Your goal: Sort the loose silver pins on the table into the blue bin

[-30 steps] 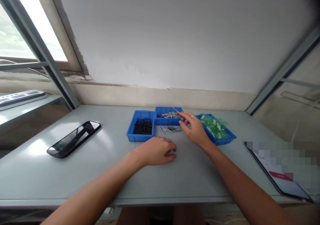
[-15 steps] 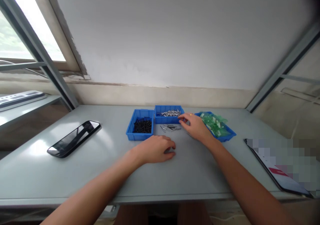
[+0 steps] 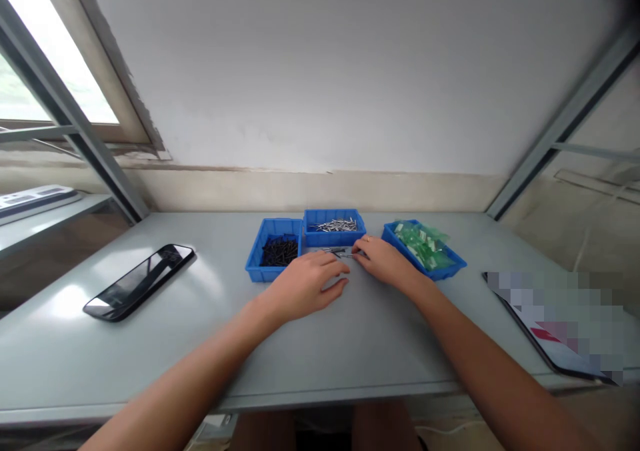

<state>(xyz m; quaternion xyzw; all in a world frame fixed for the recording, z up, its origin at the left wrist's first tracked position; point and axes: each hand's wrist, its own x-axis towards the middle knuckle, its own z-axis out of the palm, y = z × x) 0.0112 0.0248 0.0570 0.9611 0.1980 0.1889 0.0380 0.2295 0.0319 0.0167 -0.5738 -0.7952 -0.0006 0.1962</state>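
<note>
Three blue trays stand in a row at the middle of the grey table (image 3: 350, 344). The left tray (image 3: 257, 264) holds black screws, the middle tray (image 3: 334, 237) silver pins, and the right tray (image 3: 400, 247) small green bags. A little heap of loose silver pins (image 3: 339, 252) lies on the table in front of the middle tray. My left hand (image 3: 305, 285) rests just before that heap, fingers stretched toward it and apart. My right hand (image 3: 383, 262) lies to the heap's right, its fingertips pinched together at the pins.
A black phone (image 3: 137, 281) lies face up on the table's left part. A dark tablet or clipboard (image 3: 545, 337) sits at the right edge, partly blurred. A white power strip (image 3: 30, 197) lies on a side shelf at the left. A wall closes the back.
My right hand came down from the middle tray's rim to the loose pins. My left hand slid forward to the heap. The view shifted slightly.
</note>
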